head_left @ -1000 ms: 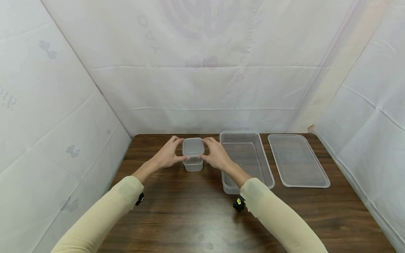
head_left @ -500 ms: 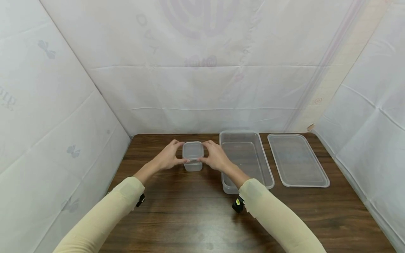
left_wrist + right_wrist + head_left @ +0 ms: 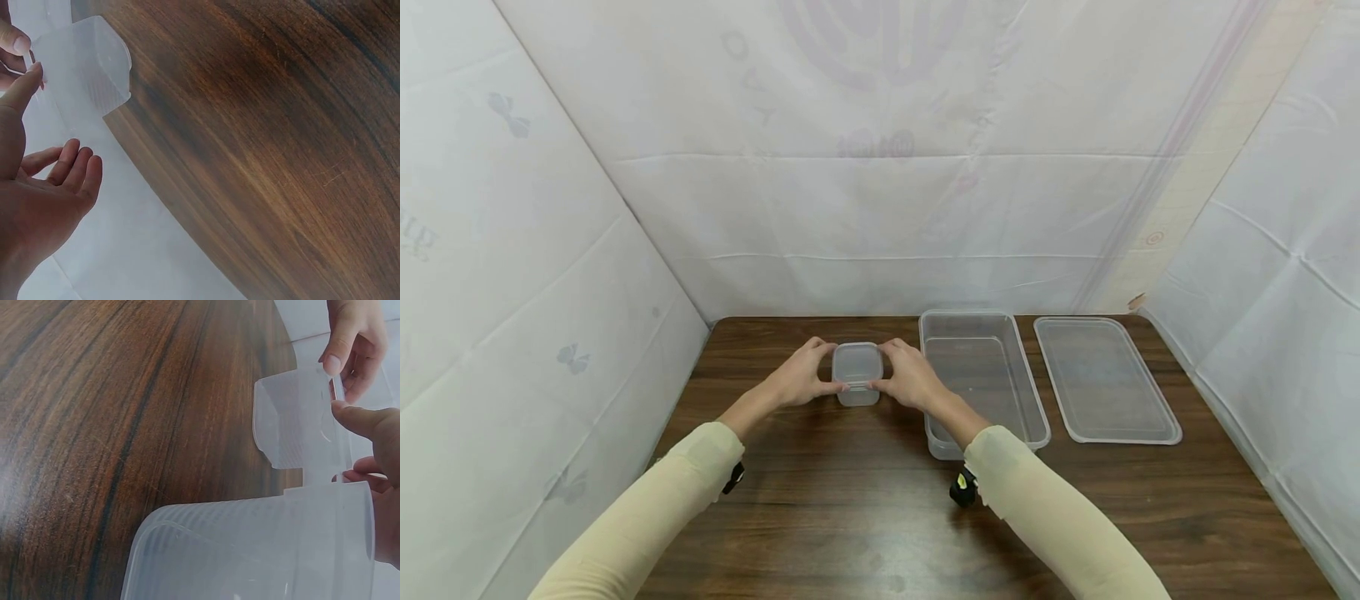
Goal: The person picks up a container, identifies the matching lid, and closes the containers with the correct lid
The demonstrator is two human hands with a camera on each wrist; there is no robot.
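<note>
— Looking at your two hands, you have the small container point(image 3: 857, 383) pinched between them: your left hand point(image 3: 797, 379) holds its left edge, your right hand point(image 3: 910, 377) its right edge, thumbs at the near side and fingertips curled over the lid point(image 3: 857, 363). Neither hand is nearer; the box sits square in the middle of the grip.

— Where does it stand on the table point(image 3: 865, 500)?

— It rests on the wood toward the far edge, just left of the large open tub point(image 3: 981, 379), near it but apart. Your right wrist crosses the tub's near corner. The tub's long axis runs away from you; the small box is nearly square, so it gives you no real long side.

— And the lid, is it down?

— You have it lying flat on the box. From the wrist views I cannot tell whether the rim is snapped home all round. The large flat lid point(image 3: 1105, 379) lies further right, beside the tub.
</note>
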